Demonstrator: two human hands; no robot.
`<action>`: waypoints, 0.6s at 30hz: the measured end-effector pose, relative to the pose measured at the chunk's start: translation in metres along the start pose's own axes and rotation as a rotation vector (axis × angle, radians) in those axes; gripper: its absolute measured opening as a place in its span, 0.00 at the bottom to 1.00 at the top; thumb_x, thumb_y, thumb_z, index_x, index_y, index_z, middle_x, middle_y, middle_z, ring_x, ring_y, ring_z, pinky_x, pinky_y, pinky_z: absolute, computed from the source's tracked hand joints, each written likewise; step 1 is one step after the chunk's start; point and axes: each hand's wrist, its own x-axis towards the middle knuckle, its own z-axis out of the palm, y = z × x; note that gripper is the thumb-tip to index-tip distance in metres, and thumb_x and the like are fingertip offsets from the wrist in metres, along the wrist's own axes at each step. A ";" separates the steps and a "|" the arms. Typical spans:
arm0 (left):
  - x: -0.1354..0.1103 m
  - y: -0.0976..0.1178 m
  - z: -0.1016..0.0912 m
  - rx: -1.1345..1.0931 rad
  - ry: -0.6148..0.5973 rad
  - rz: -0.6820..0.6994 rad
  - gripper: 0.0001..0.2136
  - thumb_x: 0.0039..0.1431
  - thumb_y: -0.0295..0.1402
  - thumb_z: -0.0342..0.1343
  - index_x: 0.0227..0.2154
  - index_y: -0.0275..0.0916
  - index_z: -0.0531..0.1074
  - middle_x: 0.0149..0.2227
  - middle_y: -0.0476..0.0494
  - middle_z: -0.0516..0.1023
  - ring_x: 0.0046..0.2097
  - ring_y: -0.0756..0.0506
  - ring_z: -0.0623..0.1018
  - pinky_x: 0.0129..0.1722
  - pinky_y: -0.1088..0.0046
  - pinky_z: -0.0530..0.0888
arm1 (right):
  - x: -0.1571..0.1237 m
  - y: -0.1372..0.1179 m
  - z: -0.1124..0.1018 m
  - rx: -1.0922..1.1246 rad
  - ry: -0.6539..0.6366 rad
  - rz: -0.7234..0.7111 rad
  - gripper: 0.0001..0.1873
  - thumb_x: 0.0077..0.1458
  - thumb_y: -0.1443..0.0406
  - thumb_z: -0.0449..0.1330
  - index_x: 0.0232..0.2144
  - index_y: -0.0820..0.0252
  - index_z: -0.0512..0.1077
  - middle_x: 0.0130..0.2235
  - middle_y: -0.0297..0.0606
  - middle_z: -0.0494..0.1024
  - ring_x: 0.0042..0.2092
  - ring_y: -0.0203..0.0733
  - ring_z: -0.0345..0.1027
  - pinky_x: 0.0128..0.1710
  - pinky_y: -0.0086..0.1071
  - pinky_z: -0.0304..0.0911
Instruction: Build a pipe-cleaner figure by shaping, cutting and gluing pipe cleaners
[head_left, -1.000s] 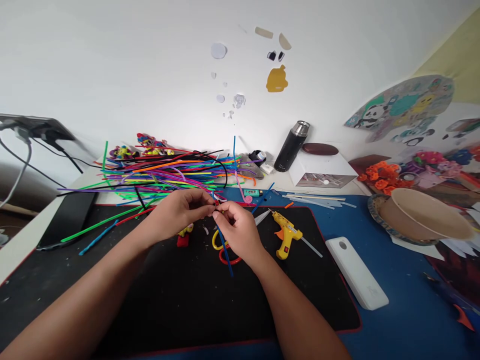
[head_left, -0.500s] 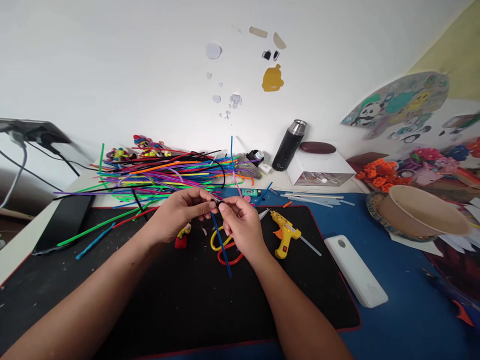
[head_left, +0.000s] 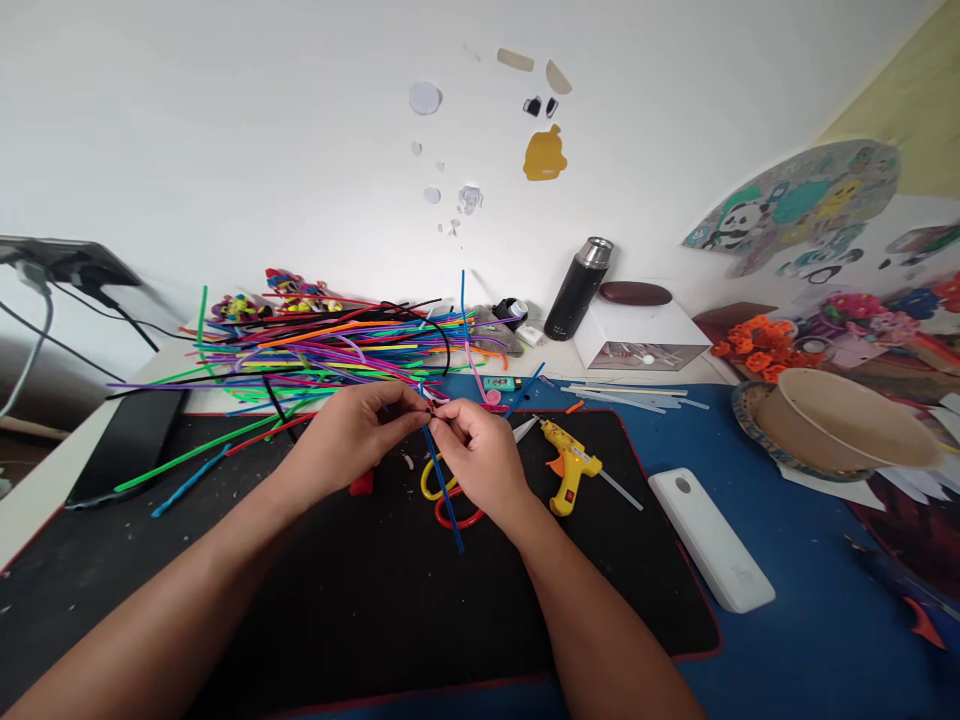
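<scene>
My left hand [head_left: 352,435] and my right hand [head_left: 480,455] meet over a black mat [head_left: 360,590], fingertips pinched together on a blue pipe cleaner [head_left: 444,490] that slants down toward me between them. A small dark and red bit sits at the pinch point; I cannot make it out. Under my right hand lie scissors [head_left: 450,500] with yellow and red handles. A small red piece [head_left: 362,484] rests on the mat below my left hand.
A big heap of coloured pipe cleaners [head_left: 322,350] lies behind my hands. A yellow glue gun [head_left: 568,465] and a white power bank [head_left: 711,540] lie to the right, glue sticks [head_left: 630,398] beyond. A black flask [head_left: 577,290], white box [head_left: 641,335] and paper bowl [head_left: 840,420] stand further right.
My hands have stayed together at the pinch, shifting slightly left and up, with small finger movements on the blue pipe cleaner. My left hand now hides the small yellow piece beside the red one.
</scene>
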 end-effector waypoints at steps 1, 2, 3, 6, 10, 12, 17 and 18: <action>0.000 0.000 0.000 -0.002 -0.011 -0.011 0.13 0.60 0.46 0.63 0.34 0.41 0.82 0.32 0.48 0.84 0.35 0.44 0.79 0.36 0.71 0.73 | 0.000 0.000 0.001 -0.012 0.006 -0.002 0.08 0.62 0.60 0.60 0.34 0.57 0.75 0.21 0.25 0.63 0.24 0.34 0.57 0.27 0.31 0.52; 0.000 0.000 -0.001 -0.011 -0.023 -0.023 0.14 0.60 0.47 0.63 0.33 0.41 0.82 0.31 0.48 0.83 0.34 0.44 0.78 0.35 0.72 0.72 | -0.001 0.000 0.002 -0.012 0.013 -0.001 0.08 0.62 0.60 0.61 0.34 0.57 0.75 0.21 0.25 0.64 0.24 0.35 0.58 0.27 0.31 0.52; 0.001 -0.001 -0.001 -0.027 -0.032 -0.033 0.15 0.60 0.48 0.63 0.33 0.40 0.82 0.31 0.48 0.82 0.33 0.45 0.77 0.34 0.72 0.71 | -0.001 0.000 0.003 0.004 0.017 0.003 0.08 0.62 0.60 0.61 0.34 0.57 0.75 0.22 0.25 0.64 0.24 0.35 0.58 0.27 0.31 0.53; 0.002 -0.003 -0.002 -0.120 -0.043 -0.065 0.17 0.59 0.50 0.64 0.34 0.40 0.80 0.31 0.48 0.81 0.31 0.47 0.75 0.31 0.73 0.70 | -0.002 0.000 0.005 0.147 0.010 0.044 0.10 0.63 0.57 0.62 0.36 0.56 0.74 0.22 0.26 0.66 0.24 0.35 0.60 0.26 0.31 0.55; 0.004 -0.005 0.000 -0.307 -0.002 -0.126 0.19 0.55 0.52 0.68 0.34 0.39 0.79 0.30 0.49 0.79 0.28 0.49 0.72 0.28 0.74 0.69 | -0.002 -0.001 0.007 0.356 -0.026 0.121 0.14 0.64 0.52 0.63 0.39 0.55 0.72 0.23 0.26 0.68 0.22 0.35 0.61 0.23 0.30 0.57; 0.005 -0.005 0.002 -0.387 0.013 -0.142 0.20 0.53 0.53 0.70 0.34 0.39 0.78 0.29 0.49 0.78 0.27 0.50 0.71 0.27 0.74 0.69 | -0.002 -0.002 0.008 0.407 -0.031 0.142 0.16 0.63 0.51 0.64 0.41 0.56 0.72 0.23 0.26 0.70 0.21 0.34 0.61 0.21 0.29 0.57; 0.005 -0.003 0.006 -0.429 -0.011 -0.135 0.21 0.52 0.52 0.71 0.34 0.39 0.78 0.29 0.49 0.78 0.28 0.49 0.73 0.29 0.74 0.72 | -0.001 -0.001 0.007 0.487 0.013 0.174 0.17 0.61 0.50 0.67 0.38 0.56 0.71 0.22 0.25 0.70 0.19 0.31 0.59 0.19 0.27 0.55; 0.005 -0.003 0.006 -0.427 -0.021 -0.132 0.21 0.52 0.52 0.72 0.35 0.39 0.78 0.29 0.49 0.78 0.28 0.49 0.74 0.29 0.74 0.72 | 0.000 -0.001 0.007 0.503 0.021 0.188 0.18 0.61 0.49 0.67 0.38 0.57 0.71 0.22 0.25 0.69 0.19 0.31 0.58 0.18 0.27 0.54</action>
